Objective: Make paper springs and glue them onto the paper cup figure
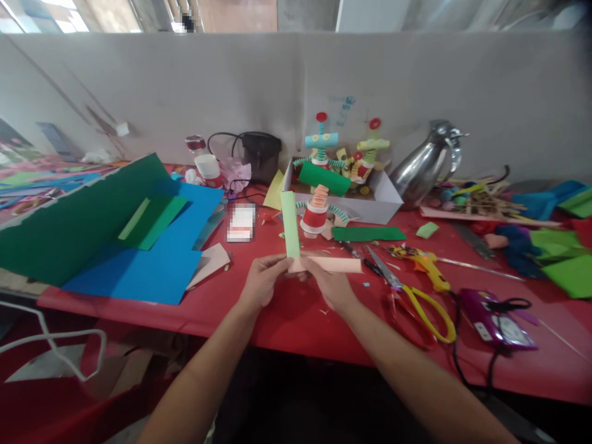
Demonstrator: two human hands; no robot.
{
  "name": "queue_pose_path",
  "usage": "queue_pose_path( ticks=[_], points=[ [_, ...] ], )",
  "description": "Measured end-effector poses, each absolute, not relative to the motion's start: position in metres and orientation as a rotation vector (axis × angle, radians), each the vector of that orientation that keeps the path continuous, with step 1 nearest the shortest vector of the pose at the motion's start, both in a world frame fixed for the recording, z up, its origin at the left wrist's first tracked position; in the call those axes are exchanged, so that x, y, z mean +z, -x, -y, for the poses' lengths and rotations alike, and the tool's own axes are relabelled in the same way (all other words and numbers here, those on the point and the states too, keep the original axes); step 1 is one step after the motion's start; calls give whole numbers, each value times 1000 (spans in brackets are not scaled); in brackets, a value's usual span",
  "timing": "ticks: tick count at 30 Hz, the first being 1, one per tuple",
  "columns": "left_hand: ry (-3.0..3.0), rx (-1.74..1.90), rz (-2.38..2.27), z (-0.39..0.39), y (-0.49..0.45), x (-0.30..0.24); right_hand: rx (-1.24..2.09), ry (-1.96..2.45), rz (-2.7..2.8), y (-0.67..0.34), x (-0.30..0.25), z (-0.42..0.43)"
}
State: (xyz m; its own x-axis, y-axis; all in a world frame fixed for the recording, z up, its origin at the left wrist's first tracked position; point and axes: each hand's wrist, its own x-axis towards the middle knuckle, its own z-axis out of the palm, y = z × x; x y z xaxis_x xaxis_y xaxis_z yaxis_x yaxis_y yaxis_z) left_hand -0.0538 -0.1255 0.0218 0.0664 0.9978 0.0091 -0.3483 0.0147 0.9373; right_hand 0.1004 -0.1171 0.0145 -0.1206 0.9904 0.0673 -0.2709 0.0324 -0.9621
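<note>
My left hand [261,280] and my right hand [330,283] meet over the red table, fingers pinched on two paper strips. The light green strip [290,225] points away from me, while the pale peach strip [340,265] runs to the right. They cross at a corner between my fingertips, which partly cover the join. Just beyond stands a paper-cup figure [314,219] with a red-and-white body, folded peach paper on top and green folded arms. A dark green paper strip [369,234] lies to its right.
Yellow-handled scissors [425,314], a yellow glue gun [428,268] and a purple device with a cord [497,320] lie at right. Behind are a white box [377,206] with more figures and a metal jug [428,163]. Blue sheets [157,277] and a green board [83,222] occupy the left.
</note>
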Motion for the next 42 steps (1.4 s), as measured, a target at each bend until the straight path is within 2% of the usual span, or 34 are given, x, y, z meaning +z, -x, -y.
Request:
queue_pose_path(
  ticks=[10, 26, 42],
  points=[
    [-1035, 1245, -905, 127, 53, 20, 1459, 888, 1086, -104, 17, 117],
    [-750, 1230, -819, 125, 54, 20, 1719, 928, 709, -102, 21, 111],
    [-1111, 1220, -819, 130, 59, 26, 1836, 901, 865, -111, 29, 118]
  ],
)
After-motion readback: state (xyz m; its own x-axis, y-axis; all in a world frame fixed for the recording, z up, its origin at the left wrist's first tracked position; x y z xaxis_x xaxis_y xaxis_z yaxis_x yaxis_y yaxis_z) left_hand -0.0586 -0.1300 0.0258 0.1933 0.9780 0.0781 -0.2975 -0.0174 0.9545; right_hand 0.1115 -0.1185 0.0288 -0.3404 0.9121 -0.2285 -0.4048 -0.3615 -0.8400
